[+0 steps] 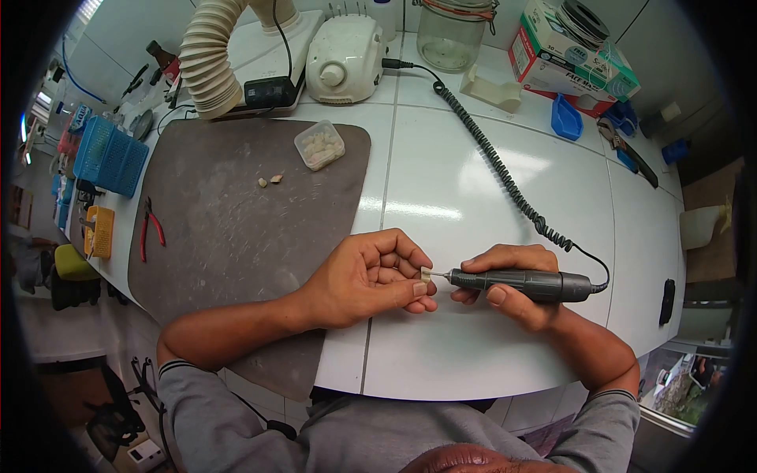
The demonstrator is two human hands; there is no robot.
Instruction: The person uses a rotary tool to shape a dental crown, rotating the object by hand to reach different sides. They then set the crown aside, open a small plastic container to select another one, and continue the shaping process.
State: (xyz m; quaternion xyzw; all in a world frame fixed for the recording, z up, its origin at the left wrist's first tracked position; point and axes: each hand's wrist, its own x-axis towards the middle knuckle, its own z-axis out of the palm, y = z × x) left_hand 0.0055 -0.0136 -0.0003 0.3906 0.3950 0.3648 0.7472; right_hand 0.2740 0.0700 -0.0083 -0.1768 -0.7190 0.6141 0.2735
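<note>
My left hand (371, 276) is closed, pinching a small cream-coloured piece (426, 275) between thumb and fingers. My right hand (516, 272) wraps round a black rotary handpiece (536, 284), held almost level over the white tiled table. The handpiece's thin metal bit (439, 273) points left, its tip right at the piece. A coiled black cord (505, 169) runs from the back of the handpiece to a white control unit (345, 59) with a dial. Fingers partly hide the piece, so its exact shape does not show.
On the brown mat (229, 229) lie red-handled pliers (150, 229), two small pale bits (270, 180) and a plastic tub (320, 146) of similar bits. A ribbed hose (209, 63), glass jar (449, 35) and blue tray (566, 118) stand at the back. A blue basket (110, 155) is left.
</note>
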